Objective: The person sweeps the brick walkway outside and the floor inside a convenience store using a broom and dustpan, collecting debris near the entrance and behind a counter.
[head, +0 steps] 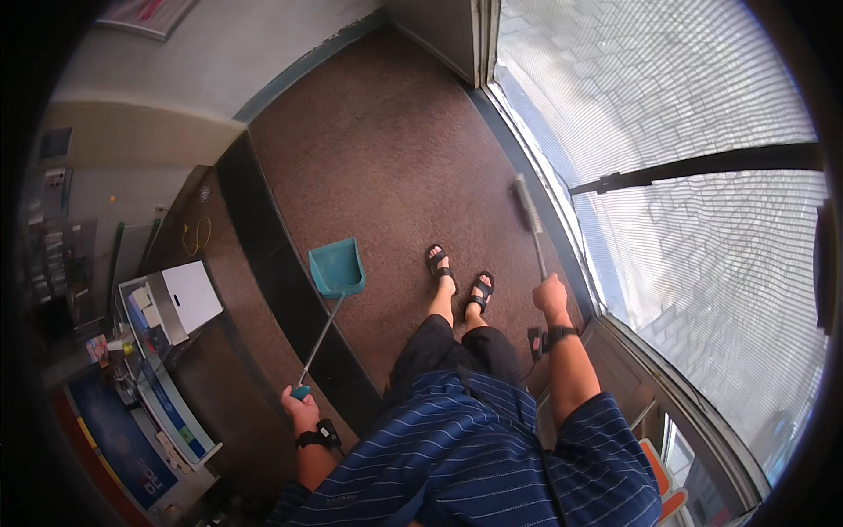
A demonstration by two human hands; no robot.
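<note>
My left hand [302,408] grips the teal end of a long metal handle, which runs down to a teal dustpan [337,267]. The pan rests at or just above the brown floor, beside a black floor strip, and no debris can be made out in it. On the other side, my right hand [550,294] is closed around the stick of a broom [529,205]. Its narrow, pale head points away from me, close to the dark border under the doorway; bristle contact with the floor is hard to tell.
Brown speckled floor [388,151] spreads before my sandalled feet [482,290]. A strip curtain or mesh screen [658,85] covers the doorway at right. To the left stand a white box-like cabinet [191,296] and a cluttered counter; a yellow cord [197,237] lies near the wall.
</note>
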